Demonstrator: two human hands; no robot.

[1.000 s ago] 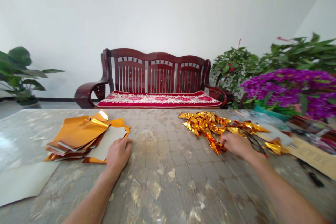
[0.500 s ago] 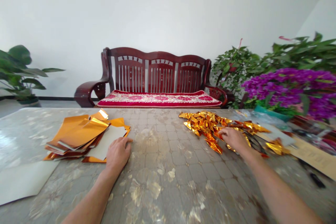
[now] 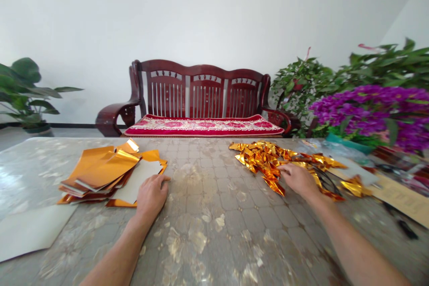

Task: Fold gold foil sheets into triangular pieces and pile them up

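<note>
My left hand lies on the table at the right side of a stack of gold foil paper sheets. Its fingers rest flat beside a pale sheet that juts from the stack, and I see nothing held in it. On the other side, my right hand reaches into a heap of shiny gold foil pieces, many of them folded to points. Its fingers stretch left and touch the heap's near right side. Part of the heap is hidden behind that hand. I see no piece gripped in it.
A pale sheet lies at the left. At the right are a brown card, a black cord end, clear plastic and purple flowers. A wooden bench stands beyond the patterned table, with a potted plant at left.
The view has shifted very slightly. My right hand remains at the gold heap, its fingers a little lower. My left hand stays in place by the stack.
</note>
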